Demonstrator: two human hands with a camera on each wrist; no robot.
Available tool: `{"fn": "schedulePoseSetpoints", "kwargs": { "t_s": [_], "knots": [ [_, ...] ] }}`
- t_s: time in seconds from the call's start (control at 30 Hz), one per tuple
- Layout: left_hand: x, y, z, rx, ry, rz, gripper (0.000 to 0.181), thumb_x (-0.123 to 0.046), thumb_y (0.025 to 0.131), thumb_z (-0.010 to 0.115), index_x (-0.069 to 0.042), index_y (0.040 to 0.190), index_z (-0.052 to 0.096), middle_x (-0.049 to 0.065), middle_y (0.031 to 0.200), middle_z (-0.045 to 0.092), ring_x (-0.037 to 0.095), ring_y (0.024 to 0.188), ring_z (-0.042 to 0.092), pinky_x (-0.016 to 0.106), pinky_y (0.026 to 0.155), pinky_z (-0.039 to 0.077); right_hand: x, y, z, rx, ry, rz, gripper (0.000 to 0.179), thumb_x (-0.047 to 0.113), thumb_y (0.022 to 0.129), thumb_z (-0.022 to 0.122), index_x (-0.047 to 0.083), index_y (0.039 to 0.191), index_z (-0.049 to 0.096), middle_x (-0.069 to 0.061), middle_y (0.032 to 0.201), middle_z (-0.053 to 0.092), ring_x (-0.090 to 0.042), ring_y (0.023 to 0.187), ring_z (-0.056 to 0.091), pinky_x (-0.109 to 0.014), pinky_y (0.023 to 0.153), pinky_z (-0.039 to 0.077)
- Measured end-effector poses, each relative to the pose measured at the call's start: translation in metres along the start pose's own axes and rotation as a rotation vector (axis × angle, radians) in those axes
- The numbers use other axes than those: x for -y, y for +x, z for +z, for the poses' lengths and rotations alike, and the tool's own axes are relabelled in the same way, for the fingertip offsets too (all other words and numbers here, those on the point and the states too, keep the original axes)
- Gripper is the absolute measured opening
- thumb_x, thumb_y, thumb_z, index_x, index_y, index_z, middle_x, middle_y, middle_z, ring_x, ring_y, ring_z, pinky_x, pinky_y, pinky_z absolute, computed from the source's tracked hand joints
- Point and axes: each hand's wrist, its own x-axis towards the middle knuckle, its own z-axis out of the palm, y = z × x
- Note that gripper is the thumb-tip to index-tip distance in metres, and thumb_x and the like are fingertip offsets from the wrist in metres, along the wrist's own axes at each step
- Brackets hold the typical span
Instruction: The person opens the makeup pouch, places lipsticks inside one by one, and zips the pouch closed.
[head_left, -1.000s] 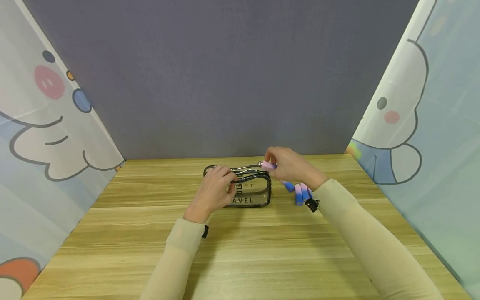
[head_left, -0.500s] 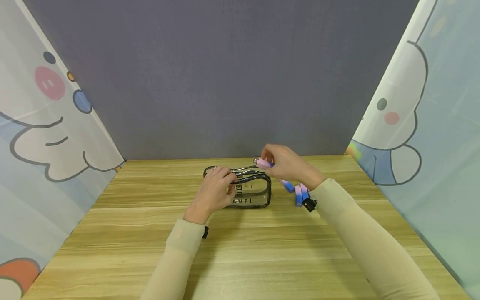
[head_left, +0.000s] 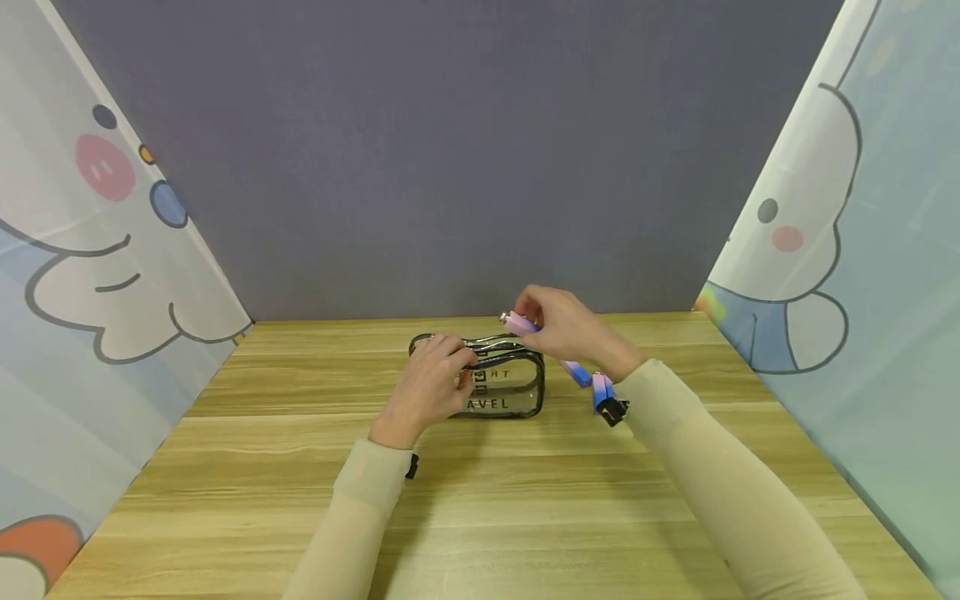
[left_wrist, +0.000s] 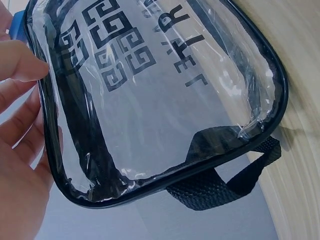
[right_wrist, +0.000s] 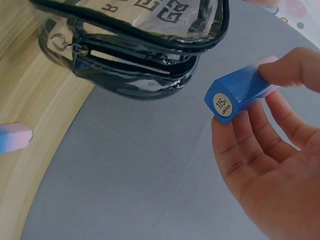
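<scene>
A clear pouch with black piping and dark lettering (head_left: 517,387) stands on the table. My left hand (head_left: 431,379) holds the pouch's upper edge; in the left wrist view, thumb and fingers lie on either side of its black rim (left_wrist: 49,115). My right hand (head_left: 562,329) pinches a pink-to-blue lipstick (head_left: 517,323) just above the pouch's right end. The right wrist view shows the round label on this lipstick's blue end (right_wrist: 222,105), and a zipper (right_wrist: 132,62) along the pouch's top. The pouch's left part is hidden behind my left hand.
More lipsticks lie right of the pouch: one (head_left: 576,372) partly under my right hand, and others (head_left: 602,390) beside a black piece of the wrist gear (head_left: 612,411). A grey panel (head_left: 480,167) closes off the back. Printed curtains (head_left: 810,250) flank the table.
My right hand has moved slightly left with the lipstick, whose pink end now reaches farther over the pouch. My left hand keeps its hold on the pouch.
</scene>
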Motion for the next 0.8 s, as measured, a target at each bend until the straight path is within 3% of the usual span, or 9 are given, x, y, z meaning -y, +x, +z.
{"fn": "schedulePoseSetpoints", "kwargs": {
  "t_s": [0.8],
  "knots": [
    [0.0, 0.0, 0.0, -0.012, -0.003, 0.011, 0.018, 0.0, 0.075, 0.076, -0.009, 0.091, 0.074, 0.003, 0.092, 0.065, 0.025, 0.092, 0.061, 0.039, 0.08, 0.048, 0.005, 0.015, 0.025, -0.04, 0.132, -0.035, 0.032, 0.005, 0.085, 0.071, 0.007, 0.115, 0.06, -0.007, 0.1, 0.062, -0.021, 0.087, 0.058, -0.036, 0.075, 0.05]
  ]
}}
